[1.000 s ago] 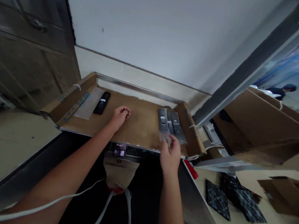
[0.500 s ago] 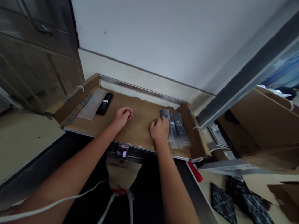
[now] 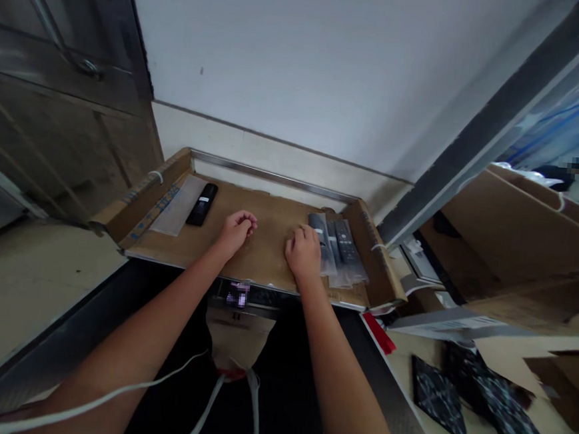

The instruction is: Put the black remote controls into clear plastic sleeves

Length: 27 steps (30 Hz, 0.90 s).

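Observation:
A cardboard-lined tray (image 3: 269,223) lies in front of me. On its left side a black remote (image 3: 202,205) with a white label rests beside a flat translucent sleeve (image 3: 177,207). My left hand (image 3: 237,231) is over the middle-left of the tray, its fingers curled, with nothing visible in them. My right hand (image 3: 305,253) rests with bent fingers on the cardboard, just left of several bagged remotes (image 3: 348,247) at the tray's right side. Nothing shows in its fingers either.
Raised cardboard flaps (image 3: 374,257) edge the tray. A white wall (image 3: 291,63) stands behind it. Large cardboard boxes (image 3: 523,242) are at the right, with a person beyond them. A white cable (image 3: 120,391) crosses my left forearm.
My right hand has moved slightly left, off the bagged remotes, and its fingers are more curled. My left hand has stayed nearly still. The view has shifted a little.

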Tool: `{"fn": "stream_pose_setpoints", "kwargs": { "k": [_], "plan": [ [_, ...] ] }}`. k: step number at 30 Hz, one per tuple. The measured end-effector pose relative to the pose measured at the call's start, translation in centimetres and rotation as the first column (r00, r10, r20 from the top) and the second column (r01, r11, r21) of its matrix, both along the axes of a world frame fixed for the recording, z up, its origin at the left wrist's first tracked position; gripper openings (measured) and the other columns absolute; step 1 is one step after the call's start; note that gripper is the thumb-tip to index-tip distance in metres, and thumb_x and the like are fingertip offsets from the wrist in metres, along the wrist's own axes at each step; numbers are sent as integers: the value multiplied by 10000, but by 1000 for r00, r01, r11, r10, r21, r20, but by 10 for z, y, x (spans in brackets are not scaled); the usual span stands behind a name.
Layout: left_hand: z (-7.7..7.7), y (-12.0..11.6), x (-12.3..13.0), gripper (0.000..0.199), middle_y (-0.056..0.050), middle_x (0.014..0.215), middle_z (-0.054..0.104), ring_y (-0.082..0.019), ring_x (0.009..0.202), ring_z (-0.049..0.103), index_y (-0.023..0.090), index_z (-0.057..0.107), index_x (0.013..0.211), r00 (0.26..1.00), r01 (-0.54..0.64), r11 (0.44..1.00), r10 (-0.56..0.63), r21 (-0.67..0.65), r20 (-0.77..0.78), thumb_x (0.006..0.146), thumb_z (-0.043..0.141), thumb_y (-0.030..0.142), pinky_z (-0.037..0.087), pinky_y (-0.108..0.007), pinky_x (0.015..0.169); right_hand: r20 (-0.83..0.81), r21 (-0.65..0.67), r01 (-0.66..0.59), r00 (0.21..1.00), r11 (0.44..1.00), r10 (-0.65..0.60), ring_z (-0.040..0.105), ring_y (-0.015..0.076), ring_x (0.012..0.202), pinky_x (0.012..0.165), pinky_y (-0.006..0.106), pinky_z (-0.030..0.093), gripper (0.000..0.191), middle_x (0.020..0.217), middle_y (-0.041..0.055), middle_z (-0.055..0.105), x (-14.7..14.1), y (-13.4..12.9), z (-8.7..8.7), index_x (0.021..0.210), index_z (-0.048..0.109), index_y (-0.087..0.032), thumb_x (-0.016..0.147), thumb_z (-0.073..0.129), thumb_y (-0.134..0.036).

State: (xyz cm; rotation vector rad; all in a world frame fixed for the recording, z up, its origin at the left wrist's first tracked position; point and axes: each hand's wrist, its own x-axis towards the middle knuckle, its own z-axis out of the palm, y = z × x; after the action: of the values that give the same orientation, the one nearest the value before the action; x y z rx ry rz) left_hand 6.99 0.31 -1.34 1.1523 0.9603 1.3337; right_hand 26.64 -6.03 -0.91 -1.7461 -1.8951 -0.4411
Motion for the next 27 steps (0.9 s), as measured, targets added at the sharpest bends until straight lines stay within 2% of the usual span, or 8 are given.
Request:
{"fn": "stream_pose_setpoints", "kwargs": {
  "k": [7,11,13,17,19,22,24,27],
  "plan": [
    [-3,0,5,134,11,656,594,-91,534,501,169,598,747,994,32,999,-30,19,-103,691,480,136,379,-212,524,-121,-92,-161,981,983,149,612,220,847,782,300,457,199,880,89,678,0,0,-2,964,655,-177,886,472,-176],
    [-3,-10,-3,118,-10,755,630,-126,647,559,181,595,833,932,84,979,-11,187,-362,773,494,169,444,-250,622,-222,-17,-140,966,990,133,620,212,838,773,290,455,214,879,89,683,5,1,-3,948,656,-163,871,456,-164],
    [4,-19,-25,135,-22,817,647,-148,715,581,190,609,916,817,173,928,53,331,-574,825,512,212,465,-277,688,-246,8,-131,961,991,129,622,209,830,768,287,454,214,877,89,683,7,2,-3,941,655,-161,868,454,-167],
    [32,-33,-107,225,-67,982,665,-224,901,620,221,638,990,420,381,823,251,420,-872,836,475,194,490,-356,836,-232,-1,-99,968,995,96,626,211,827,753,287,443,211,892,98,690,3,3,-2,945,657,-158,876,460,-187],
    [44,-33,-150,268,-100,1031,655,-293,1026,601,227,651,1001,190,384,824,371,416,-909,772,517,188,479,-424,926,-196,-36,-76,978,996,67,628,212,819,736,289,432,214,905,98,696,-1,3,0,962,662,-165,884,466,-203],
    [48,-26,-190,372,-143,1084,649,-353,1063,584,214,658,1056,-109,405,863,373,302,-921,696,571,182,485,-477,931,-131,-102,-47,991,994,33,629,212,796,701,291,409,211,903,89,701,-8,3,3,975,666,-183,892,477,-227],
    [42,-19,-198,364,-144,1064,664,-337,1023,615,212,676,1057,-176,401,889,312,221,-934,724,538,160,502,-446,895,-107,-131,-24,994,991,10,630,212,791,689,291,398,211,898,86,703,-10,2,5,975,668,-187,894,479,-234],
    [32,-6,-194,319,-141,1017,694,-311,957,656,202,706,1016,-132,318,926,254,202,-958,789,485,177,512,-411,862,-102,-147,3,995,989,-18,632,208,807,695,285,393,223,913,88,709,-10,-1,7,993,667,-186,902,469,-236]
  ]
}}
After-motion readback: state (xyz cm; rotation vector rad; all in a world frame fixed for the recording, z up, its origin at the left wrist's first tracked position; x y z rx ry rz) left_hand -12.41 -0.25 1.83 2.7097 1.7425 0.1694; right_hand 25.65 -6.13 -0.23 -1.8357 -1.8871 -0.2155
